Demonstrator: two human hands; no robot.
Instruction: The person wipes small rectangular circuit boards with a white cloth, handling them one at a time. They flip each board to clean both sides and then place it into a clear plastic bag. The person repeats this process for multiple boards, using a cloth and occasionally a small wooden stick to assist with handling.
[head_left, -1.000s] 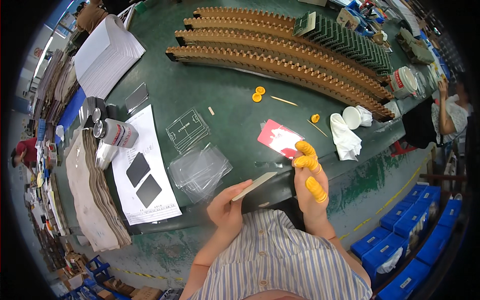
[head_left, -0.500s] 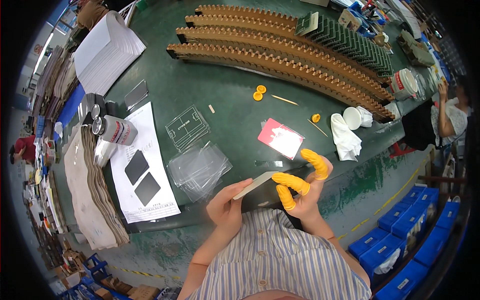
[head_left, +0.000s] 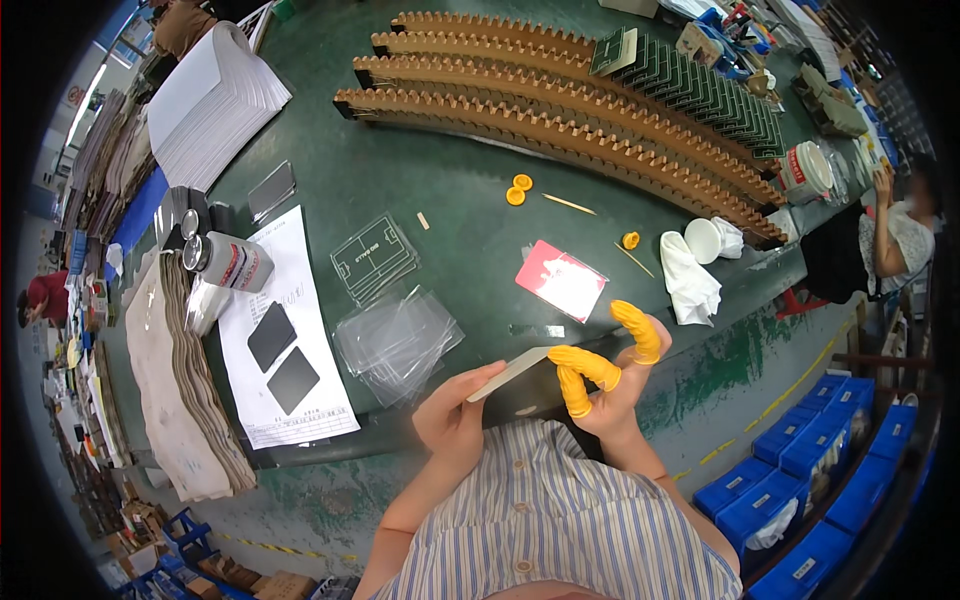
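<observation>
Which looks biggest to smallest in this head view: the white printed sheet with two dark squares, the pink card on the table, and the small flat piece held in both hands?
1. White printed sheet, clearly largest.
2. Pink card.
3. Flat piece between left hand and right hand; seen almost edge-on and nearer the camera, so its rank against the card is unsure.

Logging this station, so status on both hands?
Left hand grips thin flat card. Right hand, yellow finger cots, pinches its far end. Nothing between them.

Ahead of hands: bare green bench (head_left: 470,190).
Left-front: clear sheets (head_left: 397,340) block.
Right-front: red card (head_left: 561,280), white cloth (head_left: 690,280) block.
</observation>
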